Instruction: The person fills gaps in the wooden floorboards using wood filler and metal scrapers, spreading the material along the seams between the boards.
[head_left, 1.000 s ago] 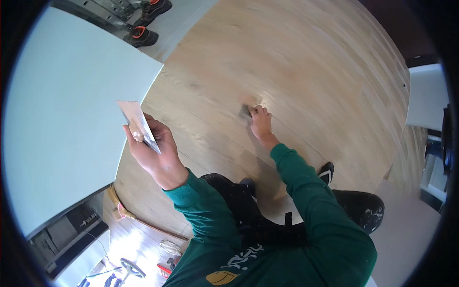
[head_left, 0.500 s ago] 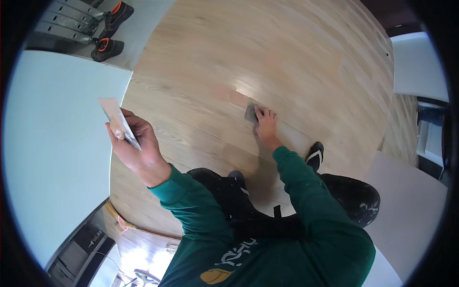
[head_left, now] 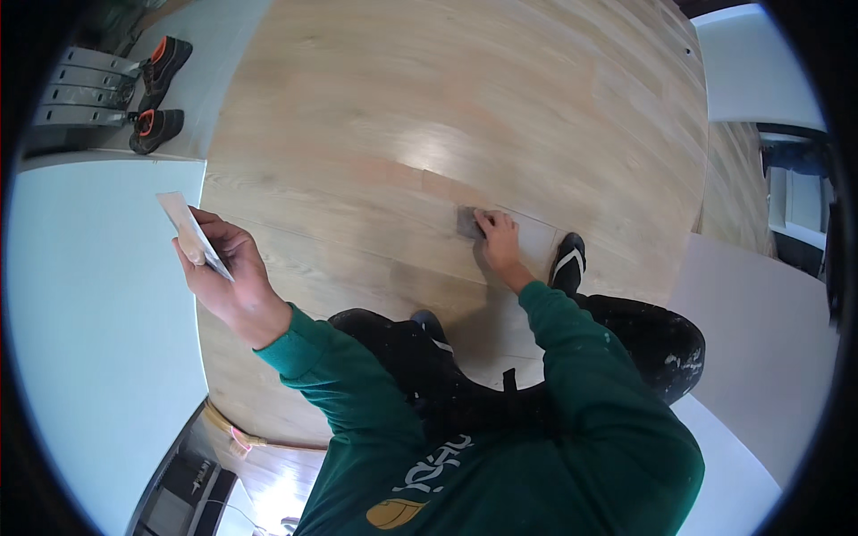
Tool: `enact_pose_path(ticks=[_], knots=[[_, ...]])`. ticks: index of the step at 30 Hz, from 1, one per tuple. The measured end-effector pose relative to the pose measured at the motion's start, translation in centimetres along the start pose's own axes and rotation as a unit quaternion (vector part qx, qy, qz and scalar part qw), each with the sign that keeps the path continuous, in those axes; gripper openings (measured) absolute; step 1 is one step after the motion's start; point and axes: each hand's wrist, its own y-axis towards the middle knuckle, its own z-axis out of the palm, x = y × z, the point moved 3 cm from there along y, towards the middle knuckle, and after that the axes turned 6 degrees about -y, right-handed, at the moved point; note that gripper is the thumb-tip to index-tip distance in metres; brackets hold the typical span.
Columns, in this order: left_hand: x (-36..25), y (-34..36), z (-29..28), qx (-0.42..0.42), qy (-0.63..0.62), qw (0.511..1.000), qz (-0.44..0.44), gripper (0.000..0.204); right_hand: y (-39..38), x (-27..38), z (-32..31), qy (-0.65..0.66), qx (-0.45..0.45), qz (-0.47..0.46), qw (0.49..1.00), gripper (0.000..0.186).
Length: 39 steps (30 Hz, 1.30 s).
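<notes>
My left hand is raised over the left side, fingers closed round a flat metal filling blade. Beige paste lies on the blade's face, with a thicker lump near my thumb. My right hand is down at the floor, gripping a small grey scraper pressed flat against it. Just beyond the scraper, a pinkish-beige smear runs along a joint between the wood-look planks. My fingers partly cover the scraper's right end.
My shoes stand close to the right hand. A pale blue-white panel borders the floor on the left, and a white panel on the right. Work shoes and a metal ladder are at the far left. A broom lies behind.
The view has shifted and turned slightly. My right hand has drawn the scraper to the right along the joint, and the smear is longer there. The left hand still holds its blade.
</notes>
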Motion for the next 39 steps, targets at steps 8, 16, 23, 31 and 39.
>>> enact_pose_path(ticks=[8,16,23,31,39], knots=[[1.0,0.5,-0.4,0.001,0.005,1.0,-0.012,0.025,-3.9,-1.7,0.5,-0.026,-0.007,0.002,1.0,0.067],[0.7,-0.2,0.3,0.008,-0.045,0.998,-0.052,0.029,-2.5,-4.3,1.0,-0.011,-0.053,0.369,0.928,0.04],[-3.9,-2.0,1.0,0.006,-0.06,0.998,-0.002,0.031,5.9,7.3,3.5,0.023,-0.067,0.333,0.94,0.035],[-11.0,-5.6,1.7,0.023,-0.001,0.992,0.126,0.027,13.2,21.2,5.5,0.118,-0.029,0.27,0.955,0.037],[-13.2,-10.0,3.6,-0.018,0.053,0.976,0.212,0.024,19.8,31.5,7.9,0.174,-0.039,0.222,0.959,0.027]])
